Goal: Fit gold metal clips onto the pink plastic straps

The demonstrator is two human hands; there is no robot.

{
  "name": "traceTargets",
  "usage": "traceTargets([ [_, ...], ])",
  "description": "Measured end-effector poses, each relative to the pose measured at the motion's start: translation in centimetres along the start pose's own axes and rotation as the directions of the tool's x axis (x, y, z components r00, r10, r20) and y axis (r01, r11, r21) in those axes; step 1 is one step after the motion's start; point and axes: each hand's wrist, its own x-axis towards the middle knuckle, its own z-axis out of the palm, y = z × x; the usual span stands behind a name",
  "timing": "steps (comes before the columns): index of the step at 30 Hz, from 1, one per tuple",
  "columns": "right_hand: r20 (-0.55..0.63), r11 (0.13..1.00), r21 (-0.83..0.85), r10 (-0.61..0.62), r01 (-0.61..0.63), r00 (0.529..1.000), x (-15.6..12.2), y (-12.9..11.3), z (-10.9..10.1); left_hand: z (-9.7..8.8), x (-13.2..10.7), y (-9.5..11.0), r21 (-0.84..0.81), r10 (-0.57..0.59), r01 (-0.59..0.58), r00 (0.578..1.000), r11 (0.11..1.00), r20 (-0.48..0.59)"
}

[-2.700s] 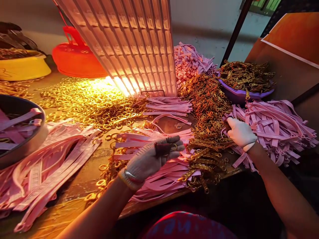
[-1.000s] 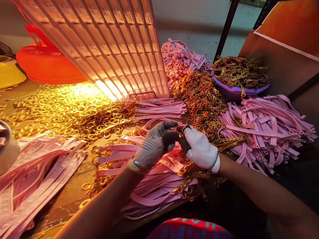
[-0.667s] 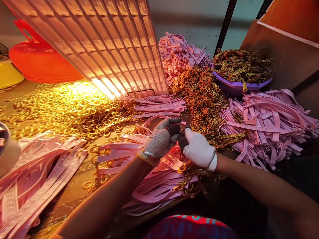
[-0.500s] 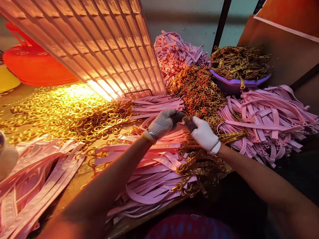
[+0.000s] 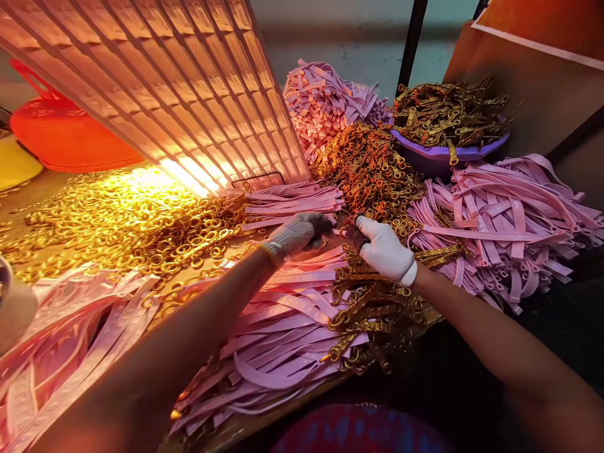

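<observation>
Both the gloved left hand (image 5: 296, 235) and the gloved right hand (image 5: 387, 253) are facing each other over the bench (image 5: 51, 182), near but apart, with twelve o'clock lying straight away from the person. The left fingers (image 5: 325, 224) are pointing toward three o'clock and bending loosely; whether they are gripping anything, I cannot tell. The right fingers (image 5: 361, 238) are pointing toward ten o'clock and bunching close together; they may be pinching something small, but dark coverings and blur are hiding it, so I cannot tell.

A pink strap tip (image 5: 339, 232) is showing in the narrow space between them, lying at about four o'clock from the left fingers and nine o'clock from the right, neither hand being clearly nearer. The left hand seems to be hiding the rest, so its long axis is staying unclear.

A small bundle of pink straps (image 5: 297, 201) is lying at ten o'clock from the left fingers, the nearer ones, its long axis running nine to three. Just past twelve from the right fingers, a heap of gold clasps (image 5: 372, 167) is spreading. At six o'clock, a layer of pink straps (image 5: 283, 340) is running roughly eight to two, gold chains (image 5: 382, 302) trailing at its right end. A looser strap pile (image 5: 519, 220) is sitting at three o'clock from the right hand, and gold rings (image 5: 189, 233) are covering nine o'clock from the left.
</observation>
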Motion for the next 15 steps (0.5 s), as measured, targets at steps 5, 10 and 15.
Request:
traceTargets([
  [5,0.173,0.965,-0.233,-0.079,0.119,0.982,-1.2,-3.3,-0.1,0.8,-7.3,0.8,-0.338,-0.015,0.008,1.0,0.941,-0.017],
  [10,0.255,0.861,-0.472,-0.074,0.191,0.964,-2.7,-6.0,-0.1,2.4,-9.9,0.0,-0.299,0.036,-0.035,0.999,0.954,0.001],
  [15,0.284,0.761,-0.598,-0.095,0.253,0.954,-3.2,-6.0,0.5,3.3,-9.9,-0.6,0.267,0.394,-0.361,0.916,0.893,-0.079],
])
